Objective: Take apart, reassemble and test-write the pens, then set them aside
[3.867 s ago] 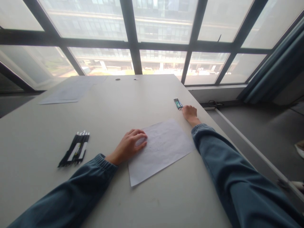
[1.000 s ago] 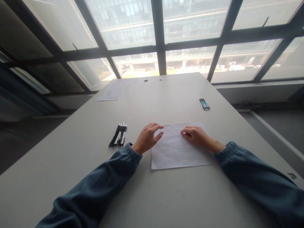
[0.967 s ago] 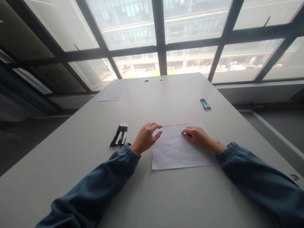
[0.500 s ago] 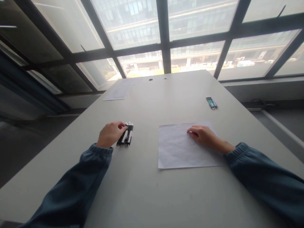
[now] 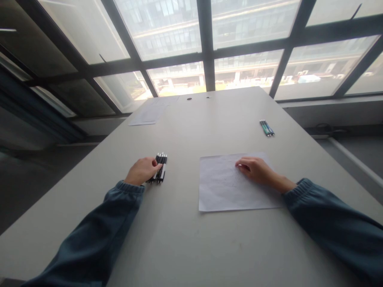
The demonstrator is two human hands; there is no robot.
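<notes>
Several black-and-white pens (image 5: 163, 172) lie side by side in a row at the left of the white table. My left hand (image 5: 143, 170) reaches over them from the left, its thumb and fingers closed on one pen of the row, partly covering it. A sheet of white paper (image 5: 218, 187) with faint marks lies to the right. On its upper right part rests my right hand (image 5: 254, 170), fingers loosely bent, thumb a little apart, with nothing visible in it.
Farther back on the right lie a few green and blue pens (image 5: 267, 128). More paper sheets (image 5: 145, 115) are at the table's far left edge. A dark round spot (image 5: 189, 99) shows near the far edge, below large windows (image 5: 251, 24).
My left hand has moved slightly right and down onto the pens, covering more of them. My right hand stays in place on the paper.
</notes>
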